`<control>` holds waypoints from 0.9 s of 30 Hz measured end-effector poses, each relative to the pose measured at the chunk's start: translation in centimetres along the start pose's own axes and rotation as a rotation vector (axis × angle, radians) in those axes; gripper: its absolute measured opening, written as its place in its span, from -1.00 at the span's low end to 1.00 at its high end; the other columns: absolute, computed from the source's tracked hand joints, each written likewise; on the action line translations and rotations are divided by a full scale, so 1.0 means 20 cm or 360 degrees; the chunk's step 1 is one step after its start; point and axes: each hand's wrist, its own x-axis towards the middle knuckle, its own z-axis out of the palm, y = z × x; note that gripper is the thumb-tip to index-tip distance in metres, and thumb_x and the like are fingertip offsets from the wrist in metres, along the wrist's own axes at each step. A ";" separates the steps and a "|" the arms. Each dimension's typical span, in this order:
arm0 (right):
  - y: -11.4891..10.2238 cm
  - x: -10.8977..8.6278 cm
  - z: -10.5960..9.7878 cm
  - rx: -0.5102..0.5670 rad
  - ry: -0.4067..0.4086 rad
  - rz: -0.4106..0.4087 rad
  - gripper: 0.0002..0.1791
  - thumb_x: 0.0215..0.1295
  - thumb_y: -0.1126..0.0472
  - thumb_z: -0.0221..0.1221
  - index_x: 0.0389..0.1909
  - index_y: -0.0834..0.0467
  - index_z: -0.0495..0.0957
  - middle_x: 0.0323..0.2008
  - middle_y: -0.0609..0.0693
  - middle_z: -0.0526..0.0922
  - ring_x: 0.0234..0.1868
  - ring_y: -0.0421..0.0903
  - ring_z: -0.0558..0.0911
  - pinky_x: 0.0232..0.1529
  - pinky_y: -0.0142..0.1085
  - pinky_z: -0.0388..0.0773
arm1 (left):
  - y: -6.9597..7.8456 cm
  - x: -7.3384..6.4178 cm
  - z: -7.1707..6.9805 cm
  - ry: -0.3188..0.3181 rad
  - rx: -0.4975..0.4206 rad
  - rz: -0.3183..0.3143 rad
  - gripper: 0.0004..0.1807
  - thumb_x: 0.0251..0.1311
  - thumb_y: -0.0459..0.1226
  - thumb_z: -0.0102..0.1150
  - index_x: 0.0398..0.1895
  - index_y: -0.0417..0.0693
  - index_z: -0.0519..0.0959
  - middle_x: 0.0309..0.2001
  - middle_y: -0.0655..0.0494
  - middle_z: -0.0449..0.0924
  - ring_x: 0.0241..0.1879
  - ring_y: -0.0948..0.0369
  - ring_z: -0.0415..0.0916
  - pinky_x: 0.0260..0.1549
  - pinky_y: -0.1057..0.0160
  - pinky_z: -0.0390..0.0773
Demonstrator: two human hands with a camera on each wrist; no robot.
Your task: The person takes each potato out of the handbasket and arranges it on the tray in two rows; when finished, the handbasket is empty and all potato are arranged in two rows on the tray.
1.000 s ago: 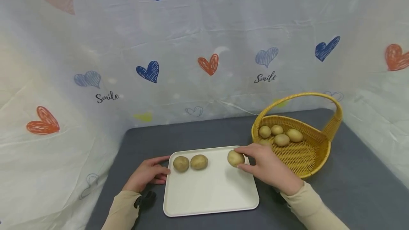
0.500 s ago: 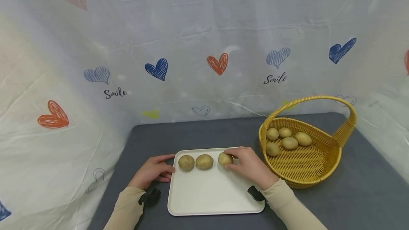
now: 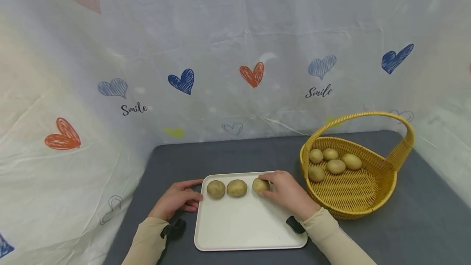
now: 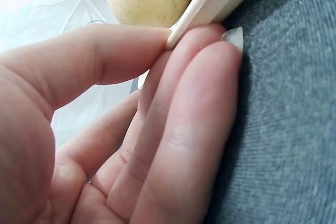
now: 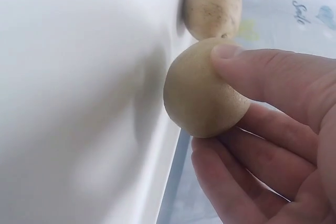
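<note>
A white rectangular tray [image 3: 250,226] lies on the dark cloth. Two potatoes [image 3: 216,189] [image 3: 237,188] sit side by side along its far edge, at the left. My left hand [image 3: 176,199] pinches the tray's left rim; in the left wrist view the thumb [image 4: 131,51] lies over the lip and the fingers are against its outer side. With thumb and fingers, my right hand [image 3: 288,193] grips a third potato [image 5: 202,90], close over the tray's far part, right of the other two. Its shadow falls on the tray in the right wrist view.
A yellow wicker basket [image 3: 349,193] with a tall arched handle [image 3: 362,114] stands right of the tray, holding several potatoes [image 3: 335,166]. Behind the table hangs a white curtain [image 3: 213,32] printed with hearts. Dark cloth [image 3: 412,232] extends around the tray and basket.
My right hand has carried its potato leftward over the tray, toward the two potatoes there, then stayed about still. The left hand keeps its place at the rim. The head view has shifted slightly.
</note>
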 end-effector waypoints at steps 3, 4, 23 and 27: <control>0.00 -0.01 0.02 -0.0038 0.0034 -0.0035 -0.59 0.19 0.22 0.56 0.07 0.20 0.81 -0.01 0.06 0.88 0.08 0.05 0.83 0.33 0.10 0.61 | 0.00 0.00 0.01 -0.0004 0.0005 -0.0009 -0.20 0.22 -0.20 0.54 0.56 0.02 0.51 -0.37 -0.04 0.78 -0.40 0.17 0.76 -0.33 0.15 0.84; 0.00 -0.01 0.02 -0.0047 0.0042 -0.0041 -0.59 0.17 0.22 0.57 0.06 0.20 0.81 -0.02 0.05 0.88 0.06 0.04 0.83 0.33 0.10 0.60 | -0.01 0.00 0.01 -0.0003 0.0005 -0.0010 -0.20 0.22 -0.20 0.54 0.56 0.02 0.51 -0.37 -0.04 0.78 -0.39 0.17 0.76 -0.33 0.14 0.84; -0.01 0.01 0.04 0.0109 0.0003 0.0067 -0.55 0.21 0.24 0.55 0.12 0.24 0.77 0.06 0.11 0.85 0.13 0.06 0.80 0.21 -0.01 0.73 | 0.00 0.00 0.00 -0.0007 -0.0014 -0.0003 -0.20 0.23 -0.21 0.54 0.56 0.02 0.50 -0.36 -0.05 0.76 -0.39 0.17 0.75 -0.32 0.15 0.85; -0.02 0.01 0.05 0.0146 0.0018 0.0082 -0.56 0.23 0.26 0.54 0.13 0.26 0.76 0.08 0.13 0.84 0.17 0.10 0.79 0.26 0.00 0.71 | 0.00 0.00 0.00 -0.0009 -0.0019 -0.0002 -0.21 0.23 -0.22 0.54 0.56 0.00 0.50 -0.35 -0.06 0.76 -0.39 0.17 0.75 -0.31 0.14 0.85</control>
